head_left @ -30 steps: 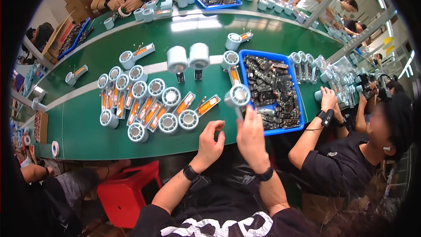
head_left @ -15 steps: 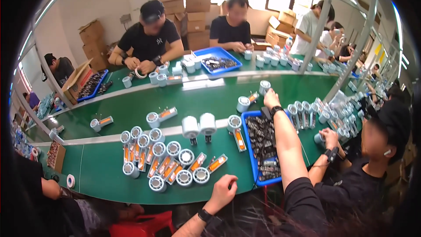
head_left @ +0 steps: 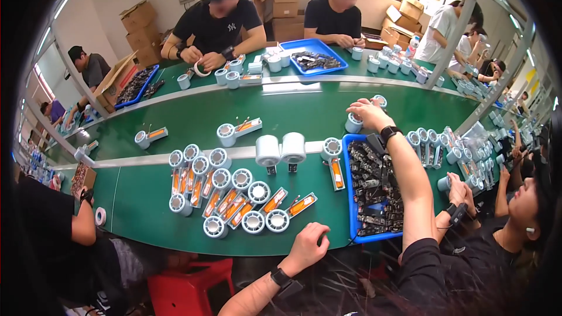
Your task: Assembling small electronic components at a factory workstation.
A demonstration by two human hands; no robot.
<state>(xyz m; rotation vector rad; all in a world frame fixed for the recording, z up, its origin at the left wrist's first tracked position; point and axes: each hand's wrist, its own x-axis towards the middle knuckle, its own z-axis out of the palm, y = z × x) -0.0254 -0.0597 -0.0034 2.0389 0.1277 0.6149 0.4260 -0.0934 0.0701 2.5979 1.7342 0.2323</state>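
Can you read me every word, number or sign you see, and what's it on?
White mark on a far black shirt: a logo I won't copy.
Small mark on the near right black shirt: too small to read.
Bottle label: too blurred.
Black parts in the blue tray: any print is too small.
Light-blue piece at the right hand: none readable.

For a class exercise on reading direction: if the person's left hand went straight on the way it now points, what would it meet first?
Most likely the left side of the blue tray, though the left hand might pass above its rim; its height is unclear.
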